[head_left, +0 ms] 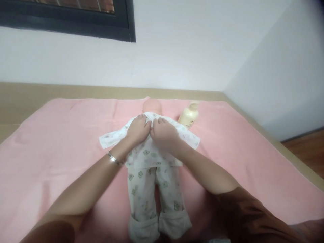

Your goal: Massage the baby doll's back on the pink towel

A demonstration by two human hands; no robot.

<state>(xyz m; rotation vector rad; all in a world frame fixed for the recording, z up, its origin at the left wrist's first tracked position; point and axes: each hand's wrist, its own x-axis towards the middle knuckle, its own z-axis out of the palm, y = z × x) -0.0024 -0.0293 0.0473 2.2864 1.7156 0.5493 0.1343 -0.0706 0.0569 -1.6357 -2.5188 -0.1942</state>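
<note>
A baby doll [152, 105] lies with its bald head toward the wall, its face not visible to me. It wears a white long-sleeved shirt [149, 156] with small green prints and matching trousers [141, 189] turned up at the cuffs. My left hand [138, 130] and my right hand [164, 133] meet at the upper middle of the shirt, just below the neck. Fingers of both hands are curled and closed on the shirt's fabric; the fastening under them is hidden. The sleeves spread out to either side.
A pale yellow pump bottle [189, 115] stands right of the doll's head. Under everything lies a pink sheet [63, 135] on a tan padded surface [15, 98]. Behind it rises a white wall [177, 50] with a dark window frame [124, 20]. Wooden floor [306, 148] shows at right.
</note>
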